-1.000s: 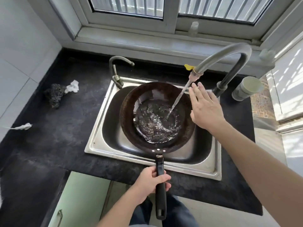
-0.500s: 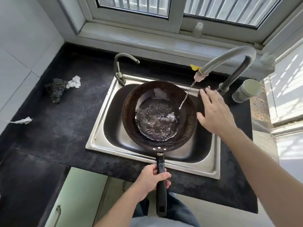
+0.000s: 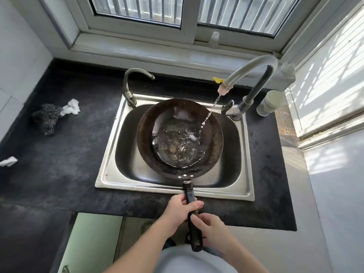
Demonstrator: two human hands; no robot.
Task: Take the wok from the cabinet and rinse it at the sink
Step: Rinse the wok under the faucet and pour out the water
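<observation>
Two-handed grip for the rinse. The left hand [image 3: 182,209] is clamping the black handle [image 3: 189,195] above the worktop [image 3: 59,174] edge, and the right hand [image 3: 208,225] is curling round it just below. The wok [image 3: 148,138] is being held roughly level over the sink [image 3: 110,170], holding a shallow pool. A thin stream [image 3: 208,115] is falling from the faucet [image 3: 254,66] inside the far-right wall. Swirling slowly and keeping the bowl over the basin is likely limiting splashes.
</observation>
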